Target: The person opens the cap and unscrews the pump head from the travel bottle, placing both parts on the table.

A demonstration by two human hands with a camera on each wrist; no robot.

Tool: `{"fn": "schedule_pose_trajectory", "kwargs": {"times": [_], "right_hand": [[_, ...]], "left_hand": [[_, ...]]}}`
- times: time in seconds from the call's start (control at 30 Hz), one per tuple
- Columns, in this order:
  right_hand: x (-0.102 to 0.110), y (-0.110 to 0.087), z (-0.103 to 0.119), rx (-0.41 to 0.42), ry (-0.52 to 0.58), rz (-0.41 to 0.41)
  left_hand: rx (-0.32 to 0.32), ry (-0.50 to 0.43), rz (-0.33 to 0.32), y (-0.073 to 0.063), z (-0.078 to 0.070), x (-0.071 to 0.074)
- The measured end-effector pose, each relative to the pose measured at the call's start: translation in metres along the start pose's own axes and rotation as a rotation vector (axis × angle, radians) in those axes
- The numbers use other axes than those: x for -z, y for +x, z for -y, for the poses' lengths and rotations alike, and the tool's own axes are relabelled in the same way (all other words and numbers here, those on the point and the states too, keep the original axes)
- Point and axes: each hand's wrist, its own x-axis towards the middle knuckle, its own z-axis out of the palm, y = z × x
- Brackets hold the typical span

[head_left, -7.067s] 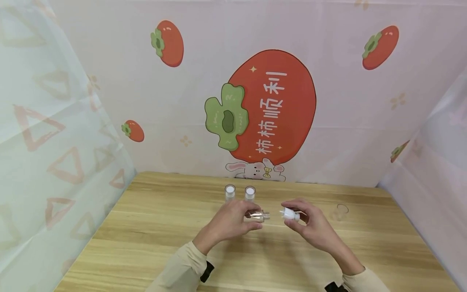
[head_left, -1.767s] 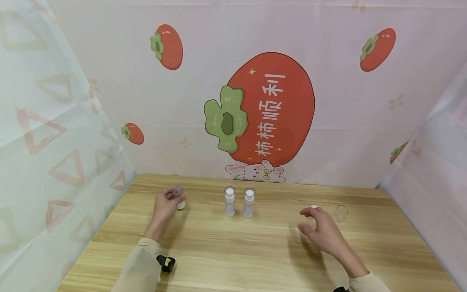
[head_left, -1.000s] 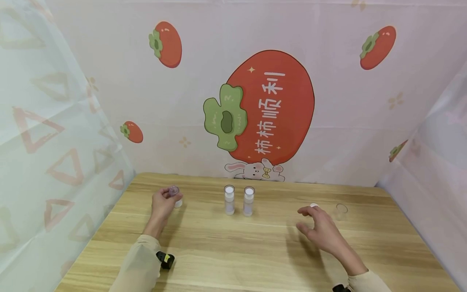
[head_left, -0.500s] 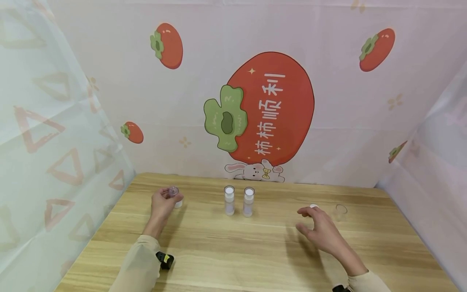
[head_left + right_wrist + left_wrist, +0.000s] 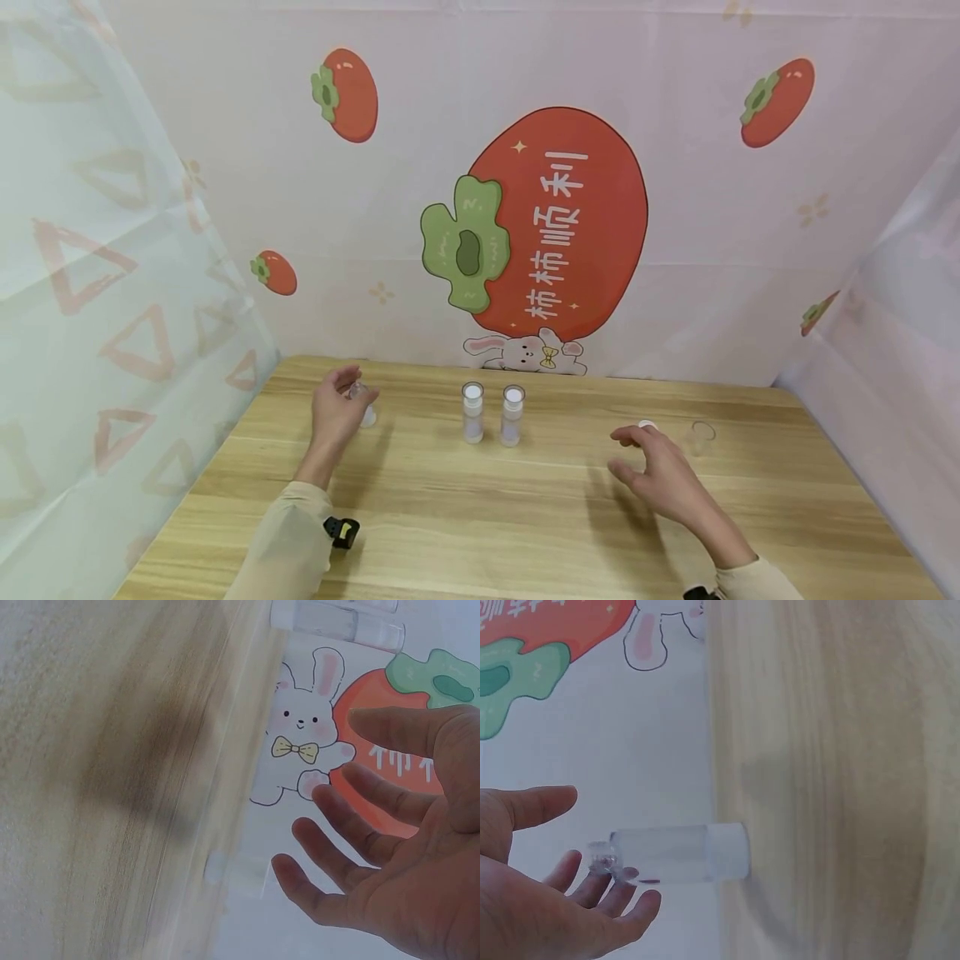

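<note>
At the left of the table, a clear bottle [image 5: 667,855] with a white base and a bare threaded neck stands upright. My left hand [image 5: 336,417] is around its top; in the left wrist view the thumb is spread away and the fingers lie loosely beside the neck. My right hand [image 5: 660,475] hovers over the table on the right, fingers apart and relaxed, holding nothing. Just behind its fingertips is a small white piece [image 5: 647,424], mostly hidden by the hand in the head view. A clear cap [image 5: 701,442] stands to the right of it.
Two capped bottles with white tops, a left one [image 5: 472,418] and a right one [image 5: 512,421], stand side by side at mid-table. A printed cloth backdrop [image 5: 705,275] rises behind the wooden table [image 5: 480,517], with cloth along both sides.
The left and right hands first held a bottle and a white pump top mid-table. The bottle now stands at left, its neck just released by the left fingers; the right hand is empty.
</note>
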Motion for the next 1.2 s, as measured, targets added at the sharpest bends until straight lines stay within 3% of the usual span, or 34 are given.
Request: {"fn": "schedule_pose_trajectory", "kwargs": {"times": [0.4, 0.83, 0.97, 1.2], "right_hand": [[-0.001, 0.001, 0.001, -0.017, 0.014, 0.007], [-0.001, 0.002, 0.003, -0.021, 0.017, 0.019], [-0.001, 0.002, 0.004, -0.018, 0.021, 0.024], [-0.001, 0.002, 0.004, -0.020, 0.042, 0.032]], "left_hand": [[-0.106, 0.182, -0.058, -0.005, -0.018, -0.008], [-0.262, 0.244, -0.091, -0.010, -0.030, -0.025], [-0.318, 0.257, -0.078, -0.011, -0.029, -0.033], [-0.340, 0.236, -0.022, -0.014, -0.030, -0.047]]}}
